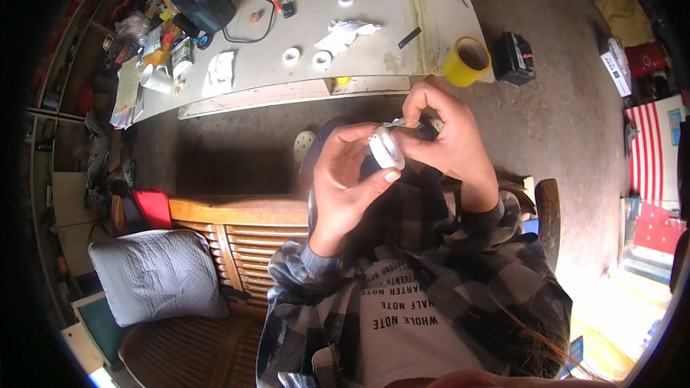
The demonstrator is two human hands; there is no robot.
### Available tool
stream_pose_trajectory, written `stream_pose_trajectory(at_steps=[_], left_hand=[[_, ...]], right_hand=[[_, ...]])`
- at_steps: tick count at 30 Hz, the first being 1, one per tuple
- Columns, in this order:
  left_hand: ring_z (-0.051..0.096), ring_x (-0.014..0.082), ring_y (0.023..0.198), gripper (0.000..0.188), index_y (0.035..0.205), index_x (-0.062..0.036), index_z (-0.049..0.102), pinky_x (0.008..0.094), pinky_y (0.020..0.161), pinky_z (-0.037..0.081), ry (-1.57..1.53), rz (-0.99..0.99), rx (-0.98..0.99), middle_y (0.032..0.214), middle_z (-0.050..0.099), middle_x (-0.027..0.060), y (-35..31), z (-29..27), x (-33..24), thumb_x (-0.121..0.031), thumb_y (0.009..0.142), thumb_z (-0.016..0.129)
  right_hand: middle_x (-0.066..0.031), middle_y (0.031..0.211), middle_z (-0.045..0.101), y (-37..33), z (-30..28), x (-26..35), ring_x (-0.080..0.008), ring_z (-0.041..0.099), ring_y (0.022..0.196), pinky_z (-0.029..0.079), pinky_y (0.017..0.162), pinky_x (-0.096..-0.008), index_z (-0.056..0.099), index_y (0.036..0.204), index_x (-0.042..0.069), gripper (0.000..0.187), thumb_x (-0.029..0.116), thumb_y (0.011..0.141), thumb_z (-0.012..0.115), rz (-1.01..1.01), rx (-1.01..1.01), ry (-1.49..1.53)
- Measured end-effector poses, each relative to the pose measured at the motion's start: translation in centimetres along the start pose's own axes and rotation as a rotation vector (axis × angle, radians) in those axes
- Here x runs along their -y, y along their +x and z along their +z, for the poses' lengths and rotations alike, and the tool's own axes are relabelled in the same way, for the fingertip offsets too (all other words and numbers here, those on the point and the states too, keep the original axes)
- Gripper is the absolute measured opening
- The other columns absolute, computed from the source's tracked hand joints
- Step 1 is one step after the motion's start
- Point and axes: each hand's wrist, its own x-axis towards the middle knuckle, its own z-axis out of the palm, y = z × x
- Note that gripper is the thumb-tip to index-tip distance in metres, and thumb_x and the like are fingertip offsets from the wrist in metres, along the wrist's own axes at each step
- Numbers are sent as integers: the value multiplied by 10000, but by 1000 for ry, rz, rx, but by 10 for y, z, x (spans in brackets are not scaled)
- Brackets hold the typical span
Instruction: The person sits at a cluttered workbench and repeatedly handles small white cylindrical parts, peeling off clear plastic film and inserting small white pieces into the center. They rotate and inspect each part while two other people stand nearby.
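Over my lap, my left hand (pixel 339 185) grips a white roll of tape (pixel 379 155) by its rim, thumb on the near edge and fingers behind. Close against it on the right, my right hand (pixel 451 133) has thumb and forefinger pinched together at a thin, pale strip (pixel 399 123) by the top of the roll. The strip looks like the tape's loose end, though fingers partly cover it. Across from me on the pale table (pixel 259 75) lie more white tape rolls (pixel 291 56) and a crumpled white tissue (pixel 348 34).
A hollow yellow cylinder (pixel 460 66) stands at the table's near right corner, with a black battery-like box (pixel 514 59) on the floor beside it. Clutter and a dark container (pixel 203 1) crowd the table's left. A grey cushion (pixel 157 276) rests on the wooden bench (pixel 262 255).
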Motion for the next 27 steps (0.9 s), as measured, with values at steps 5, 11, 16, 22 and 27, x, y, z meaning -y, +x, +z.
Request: stream_pose_trajectory(at_steps=[5,11,16,22,27], left_hand=[[529,190,1057,551,1174,35,461,337,953,402,7,-33,-7,1129,546,111,1,4,-3,11,705,751],[533,206,1058,568,1162,25,478,339,955,407,195,107,-1,1166,512,134,1,6,-2,26,671,765],[522,231,1087,571,1158,15,489,358,943,426,284,237,22,1196,486,152,0,4,0,17,662,772],[504,232,1127,583,1183,25,477,360,954,417,129,227,-13,1221,491,147,-3,1,11,20,675,763],[522,220,1116,612,1240,28,456,347,964,405,-99,59,-44,1208,539,135,0,-4,9,-20,708,754]], right_hand=[[-63,725,498,1,-4,0,-194,510,684,399,623,-286,491,711,41,268,61,623,744,-12,18,-5],[-59,711,504,2,-2,7,-189,506,678,401,626,-287,476,719,31,258,51,623,714,29,4,-29],[-55,701,502,-4,9,8,-166,490,650,402,619,-279,462,740,26,238,36,635,675,142,8,103],[-22,714,482,-7,12,6,-125,473,676,403,648,-256,465,772,34,218,21,664,654,170,-13,215],[1,831,424,-13,-3,1,-85,412,789,358,717,-225,457,900,62,263,-97,732,584,68,-17,843]])
